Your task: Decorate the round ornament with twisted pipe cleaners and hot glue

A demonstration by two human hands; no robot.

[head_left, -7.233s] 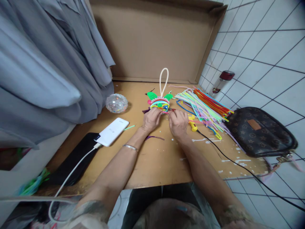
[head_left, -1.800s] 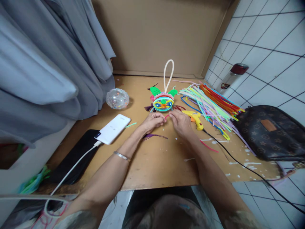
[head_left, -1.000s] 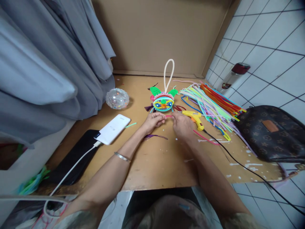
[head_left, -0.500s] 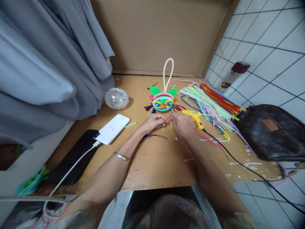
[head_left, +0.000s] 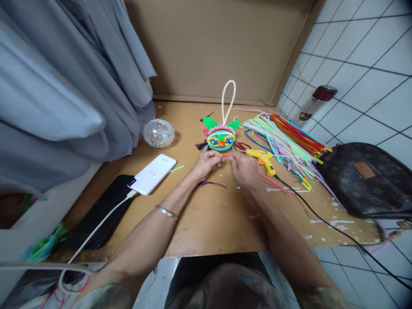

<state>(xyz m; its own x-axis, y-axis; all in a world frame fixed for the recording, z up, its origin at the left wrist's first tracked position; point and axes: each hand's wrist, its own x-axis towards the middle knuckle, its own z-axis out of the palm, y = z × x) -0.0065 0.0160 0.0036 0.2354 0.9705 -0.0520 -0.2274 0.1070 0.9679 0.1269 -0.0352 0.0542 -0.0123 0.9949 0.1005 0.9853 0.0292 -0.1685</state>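
Between my two hands runs a pink pipe cleaner [head_left: 277, 185], whose long end trails out to the right past my wrist. My left hand [head_left: 207, 165] is closed, pinching it near one end. Fingers of my right hand [head_left: 245, 168] also pinch it, a short stretch showing between the two. Just beyond the hands sits a colourful lion-head ornament [head_left: 221, 139] with green ears and a white loop on top. A purple tassel [head_left: 210, 184] lies under my left wrist. Beside my right hand rests a yellow glue gun [head_left: 265, 161].
Many coloured pipe cleaners [head_left: 283, 133] lie at right, near a brown patterned bag [head_left: 370, 180] and a clear bottle [head_left: 317, 103]. On the left are a clear ball [head_left: 159, 133], a white power bank [head_left: 154, 174] with a cable, and a black case [head_left: 103, 214]. The glue gun's cord [head_left: 322, 219] crosses the right side.
The pink piece between my fingertips now lies more level, where it was slanted before. Both hands have shifted only slightly, and the whole view has moved a little.
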